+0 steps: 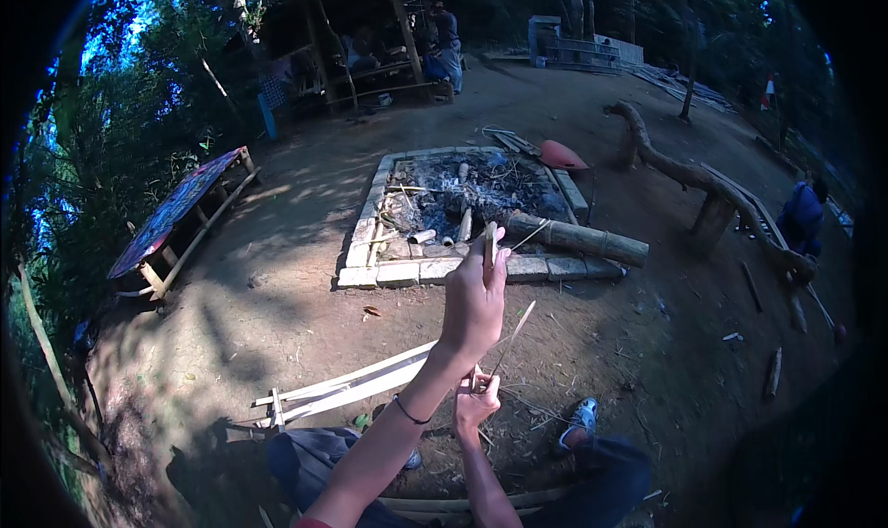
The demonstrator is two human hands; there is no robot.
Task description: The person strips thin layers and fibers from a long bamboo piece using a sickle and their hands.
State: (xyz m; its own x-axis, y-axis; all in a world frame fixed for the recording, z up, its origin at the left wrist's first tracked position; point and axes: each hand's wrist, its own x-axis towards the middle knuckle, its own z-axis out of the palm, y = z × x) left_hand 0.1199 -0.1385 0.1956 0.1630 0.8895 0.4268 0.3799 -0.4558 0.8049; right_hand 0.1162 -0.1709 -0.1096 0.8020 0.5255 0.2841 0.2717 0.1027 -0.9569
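Observation:
My left hand [475, 308] is raised in front of me, wearing a dark band on the wrist. Its fingers are closed on a thin, flat bamboo strip [490, 247], seen nearly edge-on. Closer to my body, my right hand [475, 406] is a fist around the grip of what looks like a slim knife [520, 323]. The narrow pointed blade slants up and to the right, apart from the left fingers. Below the left forearm, long pale split bamboo strips [356, 389] lie on the ground, crossing a short stick at their left end.
A stone-edged fire pit [398, 273] with ash lies ahead, a thick bamboo pole [583, 236] resting over its edge. A red scoop-shaped thing [561, 155] sits behind. Left stands a bench with patterned cover [180, 204]; right, a crooked log bench [684, 172] and a crouching person [803, 215].

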